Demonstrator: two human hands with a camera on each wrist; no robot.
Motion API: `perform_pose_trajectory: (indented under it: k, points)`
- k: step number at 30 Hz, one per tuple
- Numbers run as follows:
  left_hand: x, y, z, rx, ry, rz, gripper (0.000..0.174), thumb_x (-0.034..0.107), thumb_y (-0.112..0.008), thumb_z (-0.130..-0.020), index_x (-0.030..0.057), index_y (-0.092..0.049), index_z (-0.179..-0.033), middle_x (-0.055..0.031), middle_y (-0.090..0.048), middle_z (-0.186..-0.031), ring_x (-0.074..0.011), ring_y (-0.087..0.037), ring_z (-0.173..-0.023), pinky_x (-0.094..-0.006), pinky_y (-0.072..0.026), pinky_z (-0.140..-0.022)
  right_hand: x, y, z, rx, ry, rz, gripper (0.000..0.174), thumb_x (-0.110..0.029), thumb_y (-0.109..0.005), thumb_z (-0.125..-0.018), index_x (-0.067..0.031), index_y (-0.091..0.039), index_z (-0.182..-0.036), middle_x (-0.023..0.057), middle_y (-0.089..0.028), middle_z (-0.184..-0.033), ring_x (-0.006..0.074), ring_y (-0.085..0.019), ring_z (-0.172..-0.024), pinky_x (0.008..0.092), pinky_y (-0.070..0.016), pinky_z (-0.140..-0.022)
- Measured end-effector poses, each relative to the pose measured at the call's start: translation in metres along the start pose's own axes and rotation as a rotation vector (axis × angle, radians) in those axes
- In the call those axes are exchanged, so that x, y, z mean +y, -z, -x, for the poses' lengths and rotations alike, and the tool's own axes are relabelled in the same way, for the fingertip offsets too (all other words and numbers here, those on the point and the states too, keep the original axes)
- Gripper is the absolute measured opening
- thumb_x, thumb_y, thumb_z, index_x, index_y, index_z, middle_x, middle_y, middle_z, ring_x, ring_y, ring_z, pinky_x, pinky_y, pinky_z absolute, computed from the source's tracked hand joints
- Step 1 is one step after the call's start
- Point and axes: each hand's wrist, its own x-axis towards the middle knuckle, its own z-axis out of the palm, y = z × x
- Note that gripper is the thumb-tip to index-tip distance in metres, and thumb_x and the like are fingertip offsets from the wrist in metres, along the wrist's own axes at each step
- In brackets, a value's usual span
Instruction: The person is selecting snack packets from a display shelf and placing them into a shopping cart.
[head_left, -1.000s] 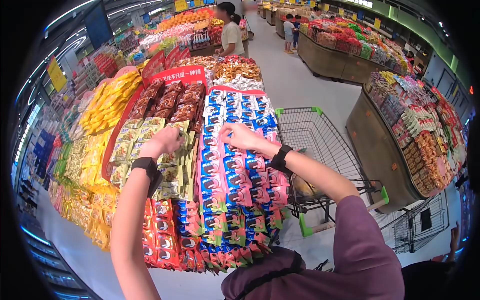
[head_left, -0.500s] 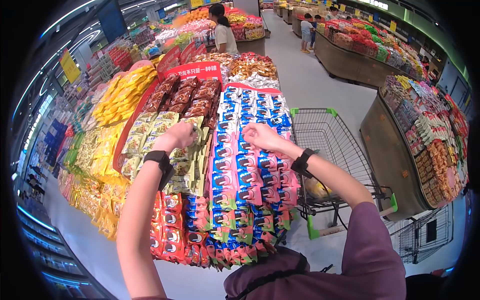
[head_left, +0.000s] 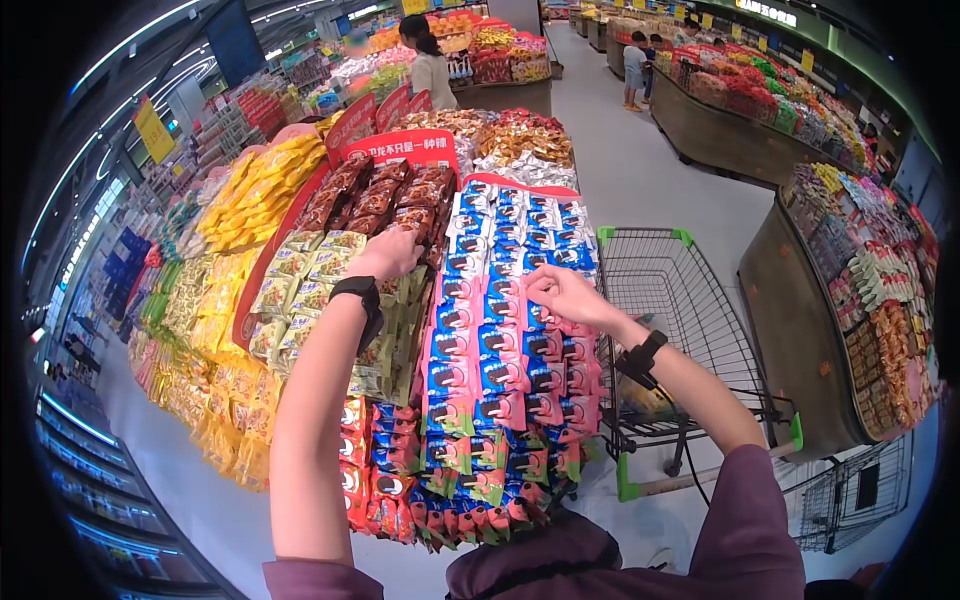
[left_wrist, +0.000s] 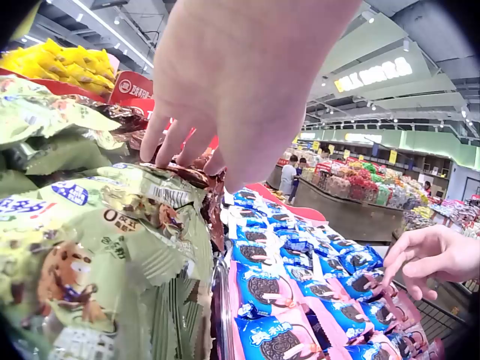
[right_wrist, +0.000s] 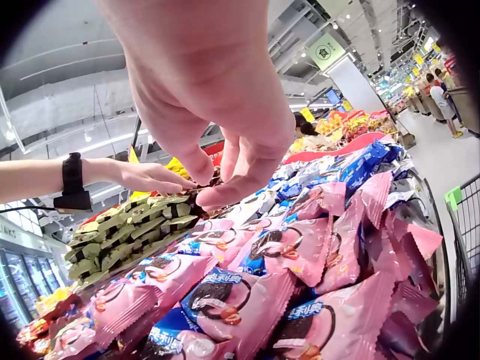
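Note:
My left hand (head_left: 390, 252) reaches over the row of green snack packets (head_left: 335, 262) to the near edge of the brown packets (head_left: 412, 190). Its fingers (left_wrist: 174, 142) point down, their tips right at a brown wrapper in the left wrist view. Over the blue, white and pink cookie packets (head_left: 500, 340) hovers my right hand (head_left: 570, 295), its fingers loosely bent and nothing between them. The right wrist view shows the thumb and fingertips close together above pink cookie packets (right_wrist: 232, 300).
A wire shopping cart (head_left: 680, 300) with green corners stands along the display's right side. Yellow packets (head_left: 265, 190) fill the left slope, and a red sign (head_left: 405, 147) rises behind the brown ones. Another person (head_left: 432, 70) stands beyond the display. More snack bins (head_left: 810, 320) line the right.
My left hand has moved forward from above the green packets to the brown ones, its fingers straightening. My right hand stays over the cookie packets, loosely bent. The head view has shifted slightly.

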Motion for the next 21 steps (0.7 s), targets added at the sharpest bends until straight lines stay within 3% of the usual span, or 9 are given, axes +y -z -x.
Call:
perform_pose_trajectory:
  k: [8, 12, 13, 15, 17, 21]
  points:
    - [-0.003, 0.004, -0.007, -0.086, 0.070, -0.046, 0.040, 0.034, -0.058, -0.093, -0.0041, -0.070, -0.091, -0.0268, -0.069, -0.096, -0.0411, -0.067, -0.096, -0.0477, -0.0537, -0.088, 0.007, 0.017, 0.004, 0.045, -0.017, -0.068, 0.034, -0.014, -0.064, -0.092, 0.0024, -0.058, -0.121, 0.0074, -0.068, -0.096, 0.0111, -0.065, -0.067, 0.0265, -0.0518, -0.054]
    - [-0.011, -0.002, -0.004, -0.026, 0.028, 0.003, 0.038, 0.032, -0.057, -0.093, -0.0042, -0.069, -0.091, -0.0267, -0.068, -0.098, -0.0413, -0.065, -0.098, -0.0481, -0.0516, -0.089, 0.020, 0.026, 0.018, 0.109, 0.026, -0.168, 0.025, -0.013, -0.064, -0.093, 0.0027, -0.059, -0.111, 0.0032, -0.063, -0.083, 0.0077, -0.059, -0.061, 0.0251, -0.0495, -0.050]
    - [-0.009, -0.001, -0.001, -0.016, 0.035, 0.015, 0.038, 0.032, -0.057, -0.093, -0.0038, -0.068, -0.093, -0.0262, -0.068, -0.098, -0.0408, -0.065, -0.100, -0.0479, -0.0511, -0.090, 0.015, 0.033, 0.024, 0.159, -0.063, -0.203, 0.020, -0.012, -0.065, -0.092, 0.0010, -0.059, -0.106, 0.0019, -0.061, -0.075, 0.0067, -0.058, -0.060, 0.0240, -0.0475, -0.048]
    - [-0.014, -0.009, -0.003, -0.024, 0.067, -0.006, 0.039, 0.035, -0.058, -0.093, -0.0027, -0.068, -0.098, -0.0258, -0.068, -0.101, -0.0408, -0.064, -0.102, -0.0476, -0.0508, -0.092, 0.011, 0.057, 0.035, 0.353, -0.164, -0.280, 0.018, -0.015, -0.065, -0.093, -0.0004, -0.060, -0.101, 0.0004, -0.057, -0.068, 0.0087, -0.056, -0.057, 0.0233, -0.0457, -0.049]
    - [-0.011, -0.005, 0.002, -0.022, 0.066, 0.001, 0.039, 0.034, -0.059, -0.093, -0.0008, -0.065, -0.107, -0.0253, -0.067, -0.106, -0.0401, -0.062, -0.106, -0.0474, -0.0498, -0.094, 0.015, 0.105, 0.033, 0.671, -0.111, -0.433, 0.017, -0.018, -0.061, -0.095, -0.0009, -0.060, -0.097, 0.0019, -0.057, -0.066, 0.0109, -0.054, -0.054, 0.0240, -0.0450, -0.049]
    - [-0.009, -0.004, 0.002, -0.028, 0.081, 0.033, 0.037, 0.032, -0.058, -0.093, -0.0017, -0.067, -0.105, -0.0252, -0.066, -0.109, -0.0400, -0.063, -0.105, -0.0475, -0.0507, -0.092, 0.050, 0.256, 0.031, 1.268, 0.029, -0.854, 0.021, -0.020, -0.050, -0.099, -0.0004, -0.057, -0.096, 0.0076, -0.059, -0.069, 0.0153, -0.051, -0.051, 0.0280, -0.0457, -0.048]
